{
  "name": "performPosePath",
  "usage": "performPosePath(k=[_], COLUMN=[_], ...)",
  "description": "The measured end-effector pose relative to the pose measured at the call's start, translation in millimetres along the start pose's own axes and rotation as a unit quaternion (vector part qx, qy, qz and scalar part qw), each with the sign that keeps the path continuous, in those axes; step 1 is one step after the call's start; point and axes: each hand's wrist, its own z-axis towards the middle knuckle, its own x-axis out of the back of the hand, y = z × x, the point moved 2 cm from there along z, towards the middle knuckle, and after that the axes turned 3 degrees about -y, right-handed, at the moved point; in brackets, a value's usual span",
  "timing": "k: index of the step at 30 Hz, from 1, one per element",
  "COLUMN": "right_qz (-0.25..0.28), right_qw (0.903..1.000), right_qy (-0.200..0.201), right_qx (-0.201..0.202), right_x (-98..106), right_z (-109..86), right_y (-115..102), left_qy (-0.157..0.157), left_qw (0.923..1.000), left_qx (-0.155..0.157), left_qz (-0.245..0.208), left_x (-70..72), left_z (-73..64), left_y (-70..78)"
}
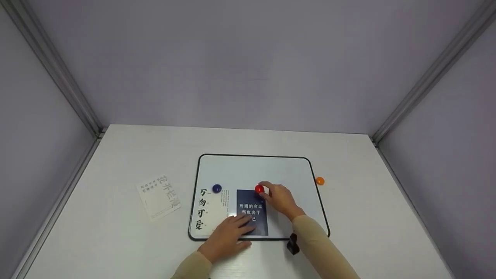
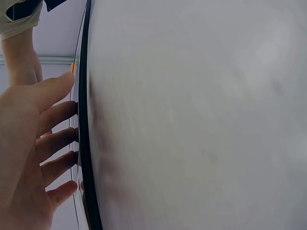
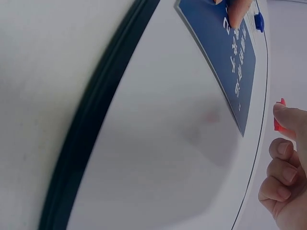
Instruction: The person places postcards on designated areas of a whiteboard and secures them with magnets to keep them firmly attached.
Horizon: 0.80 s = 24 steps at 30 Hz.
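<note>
My right hand [image 1: 280, 198] pinches a round red magnet [image 1: 259, 188] between thumb and fingertips, at the top right corner of a dark blue card [image 1: 252, 197] with white writing. In the right wrist view the red magnet [image 3: 277, 122] is held above the board surface, the other fingers curled. My left hand [image 1: 226, 235] rests its spread fingers on the card's lower part, covering some of the writing. The card lies on a black-framed whiteboard [image 1: 279, 172]. To its left is a white card [image 1: 215, 211] with black characters, a dark blue magnet [image 1: 217, 188] at its top.
A loose white card [image 1: 159, 197] with grey writing lies tilted on the white table [image 1: 147, 147], left of the board. An orange magnet [image 1: 320, 181] sits just off the board's right edge. Grey walls [image 1: 240, 69] enclose the table at the back and sides.
</note>
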Motion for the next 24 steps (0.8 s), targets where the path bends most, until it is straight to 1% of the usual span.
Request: performPosePath(k=[8, 14, 24], right_qz=[-0.008, -0.016, -0.010], right_qw=[0.9997, 0.9996, 0.9995], right_qy=[0.002, 0.004, 0.000], right_qx=[0.022, 0.023, 0.029], right_x=[-4.7, -8.6, -13.0], right_z=[1.9, 5.1, 8.4], right_y=[-8.0, -9.6, -10.6], left_qy=[0.009, 0.012, 0.015], left_qw=[1.0000, 0.9999, 0.9998], left_qx=[-0.003, -0.006, -0.008], left_qz=[0.000, 0.004, 0.011], left_x=[-0.6, -0.6, -1.3], left_z=[0.1, 0.4, 0.3], left_y=[0.4, 1.1, 0.4])
